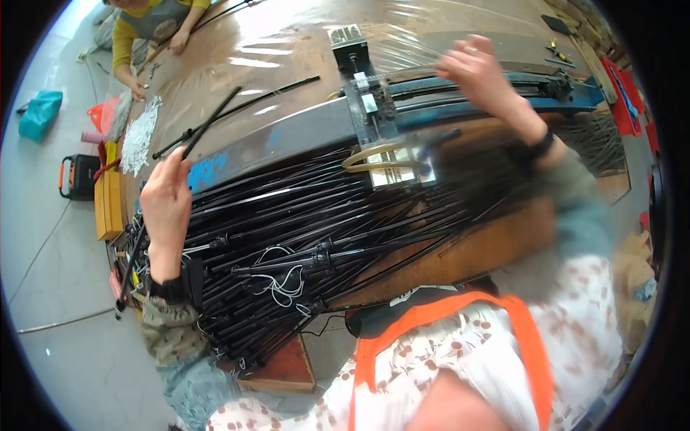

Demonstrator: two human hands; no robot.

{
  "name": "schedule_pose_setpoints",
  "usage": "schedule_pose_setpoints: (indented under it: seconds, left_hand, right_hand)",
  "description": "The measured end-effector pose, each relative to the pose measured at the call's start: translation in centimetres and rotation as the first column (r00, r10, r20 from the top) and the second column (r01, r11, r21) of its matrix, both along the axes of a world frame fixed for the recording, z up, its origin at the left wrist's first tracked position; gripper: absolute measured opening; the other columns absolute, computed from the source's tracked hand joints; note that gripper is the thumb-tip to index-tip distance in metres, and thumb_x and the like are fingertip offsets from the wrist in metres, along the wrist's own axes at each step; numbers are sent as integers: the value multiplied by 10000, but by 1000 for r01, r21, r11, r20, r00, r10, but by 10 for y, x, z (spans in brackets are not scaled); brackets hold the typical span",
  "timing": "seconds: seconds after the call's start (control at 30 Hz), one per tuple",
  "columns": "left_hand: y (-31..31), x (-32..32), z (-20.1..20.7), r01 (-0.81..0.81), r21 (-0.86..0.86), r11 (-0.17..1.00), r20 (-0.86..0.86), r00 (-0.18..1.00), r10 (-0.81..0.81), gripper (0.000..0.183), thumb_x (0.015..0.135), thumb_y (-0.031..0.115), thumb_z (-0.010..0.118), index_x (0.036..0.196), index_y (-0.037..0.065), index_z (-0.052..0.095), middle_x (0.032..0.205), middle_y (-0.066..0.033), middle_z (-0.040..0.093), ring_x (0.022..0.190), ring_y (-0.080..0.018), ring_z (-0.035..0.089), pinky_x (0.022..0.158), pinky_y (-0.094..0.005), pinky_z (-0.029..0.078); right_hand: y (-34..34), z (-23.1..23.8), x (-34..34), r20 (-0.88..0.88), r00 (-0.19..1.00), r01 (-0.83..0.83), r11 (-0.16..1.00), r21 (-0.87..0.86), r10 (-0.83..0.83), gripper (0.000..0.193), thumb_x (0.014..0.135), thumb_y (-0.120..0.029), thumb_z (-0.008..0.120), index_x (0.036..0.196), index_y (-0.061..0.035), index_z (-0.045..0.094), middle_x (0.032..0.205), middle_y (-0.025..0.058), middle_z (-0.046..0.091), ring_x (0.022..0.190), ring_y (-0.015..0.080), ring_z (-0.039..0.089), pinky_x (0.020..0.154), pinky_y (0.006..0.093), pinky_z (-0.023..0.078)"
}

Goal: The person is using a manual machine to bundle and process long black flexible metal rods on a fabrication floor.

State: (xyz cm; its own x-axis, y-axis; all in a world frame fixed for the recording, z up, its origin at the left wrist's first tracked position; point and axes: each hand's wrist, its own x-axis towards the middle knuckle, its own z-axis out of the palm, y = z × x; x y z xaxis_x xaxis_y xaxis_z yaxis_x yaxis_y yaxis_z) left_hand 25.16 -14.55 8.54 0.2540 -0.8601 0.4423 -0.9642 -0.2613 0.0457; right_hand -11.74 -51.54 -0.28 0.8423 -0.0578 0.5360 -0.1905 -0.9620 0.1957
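Note:
My left hand point(167, 197) is closed around a slim black rod point(215, 118), which slants up and to the right from my fingers. Below it, spread across the bench, lies a pile of long black rods point(287, 208); some carry black hubs point(321, 255) and loose white cords point(282, 287). My right hand point(478, 75) is raised over the far right side of the blue rail, fingers curled together. Whatever it may hold is too fine or blurred to make out. Between my hands stands a small metal clamping device point(370, 108) with a yellowish hose point(359, 158).
A blue metal rail point(273, 140) crosses the bench point(287, 65). Another black rod point(280, 93) lies beyond it. White small parts point(141, 136) are heaped at the left, near a co-worker's hands point(136, 87). A yellow box point(108, 205) and a black-orange case point(77, 177) stand at the left.

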Motion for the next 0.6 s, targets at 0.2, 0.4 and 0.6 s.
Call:
schedule_pose_setpoints:
  seconds: [0.2, 0.4, 0.6]
  left_hand:
    - [-96, -43, -47, 311, 55, 949, -51, 950, -309, 129, 933, 199, 614, 1008, 107, 664, 810, -128, 635, 768, -344, 651, 640, -446, 524]
    - [-148, -65, -70, 352, 39, 935, -141, 929, -344, 234, 982, 283, 561, 937, 61, 623, 835, -162, 639, 796, -363, 644, 687, -453, 520]
    - [-140, -71, -82, 300, 61, 952, -292, 918, -270, 253, 955, 265, 580, 915, 43, 696, 904, -148, 687, 867, -360, 658, 746, -441, 529]
  right_hand:
    - [-67, -1, -144, 45, 934, 357, 930, -81, -355, 55, 876, -72, 635, 922, -60, 662, 897, 83, 676, 936, 270, 615, 970, 406, 396]
    - [-85, -8, -181, 2, 930, 367, 930, 21, -367, 72, 941, -90, 555, 947, -45, 610, 878, 95, 622, 931, 276, 594, 1001, 422, 380]
    - [-70, -20, -155, 36, 920, 382, 914, 139, -390, 77, 960, -87, 584, 985, -19, 608, 905, 115, 614, 909, 302, 577, 979, 416, 400]
